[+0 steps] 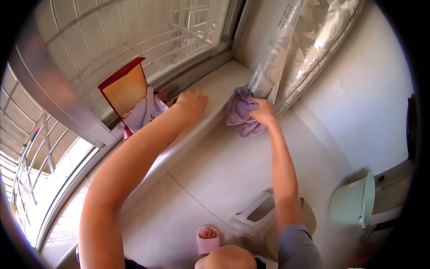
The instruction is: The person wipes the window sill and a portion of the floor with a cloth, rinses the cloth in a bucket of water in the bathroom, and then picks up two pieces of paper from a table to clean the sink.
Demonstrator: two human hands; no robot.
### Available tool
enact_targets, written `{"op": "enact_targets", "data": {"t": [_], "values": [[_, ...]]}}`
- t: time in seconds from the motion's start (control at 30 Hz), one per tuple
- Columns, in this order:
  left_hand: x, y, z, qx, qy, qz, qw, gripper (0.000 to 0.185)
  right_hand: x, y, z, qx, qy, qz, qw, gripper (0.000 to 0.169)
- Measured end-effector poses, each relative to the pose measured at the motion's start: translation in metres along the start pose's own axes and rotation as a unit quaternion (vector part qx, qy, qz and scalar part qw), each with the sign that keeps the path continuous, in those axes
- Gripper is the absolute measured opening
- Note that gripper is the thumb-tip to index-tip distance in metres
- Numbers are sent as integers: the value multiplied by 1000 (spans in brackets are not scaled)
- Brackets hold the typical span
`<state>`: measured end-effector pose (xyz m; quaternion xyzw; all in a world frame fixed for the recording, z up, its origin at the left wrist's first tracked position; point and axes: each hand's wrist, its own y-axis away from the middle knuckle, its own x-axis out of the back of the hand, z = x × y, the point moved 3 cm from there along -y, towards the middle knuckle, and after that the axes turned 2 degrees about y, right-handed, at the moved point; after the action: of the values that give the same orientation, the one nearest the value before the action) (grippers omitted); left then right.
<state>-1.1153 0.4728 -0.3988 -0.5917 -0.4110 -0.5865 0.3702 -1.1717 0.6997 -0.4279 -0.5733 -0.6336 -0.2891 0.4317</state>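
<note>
My right hand (pixel 262 111) grips a crumpled purple cloth (pixel 240 109) at the right end of the window ledge (pixel 220 85). Part of the cloth hangs over the ledge's front edge, close below the curtain. Over the middle of the ledge, my left hand (pixel 193 103) is curled with its back towards me. Its fingertips are hidden, so whether it holds anything does not show. Left of that hand stands an opened red box (pixel 126 92) with a yellowish lid lining. A pale handle-like object (pixel 149 106) sticks up at the box, partly behind my left forearm.
A patterned, shiny curtain (pixel 307 50) hangs at the right of the barred window (pixel 134 30). Below my right arm is a grey plastic stool (pixel 255 218). A pale green bucket (pixel 352 200) lies tilted at the right. My foot wears a pink slipper (pixel 208 244).
</note>
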Motion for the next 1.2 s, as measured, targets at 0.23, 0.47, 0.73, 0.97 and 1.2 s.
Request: {"op": "enact_targets", "data": {"t": [0.23, 0.47, 0.73, 0.97, 1.2], "values": [[-9, -53, -1, -24, -64, 41, 997, 20, 24, -9, 36, -48, 70, -119, 989, 46], [18, -87, -1, 67, -15, 116, 991, 48, -11, -4, 27, -23, -4, -155, 988, 45], [107, 64, 2, -60, 22, 97, 993, 43, -29, 27, -3, -10, -26, -322, 946, 44], [55, 218, -36, 234, 123, -105, 959, 76, -5, 61, -50, -14, -8, -294, 956, 45], [-30, 201, -35, 287, 354, 156, 876, 107, -6, 107, -67, -2, -64, -247, 967, 45]]}}
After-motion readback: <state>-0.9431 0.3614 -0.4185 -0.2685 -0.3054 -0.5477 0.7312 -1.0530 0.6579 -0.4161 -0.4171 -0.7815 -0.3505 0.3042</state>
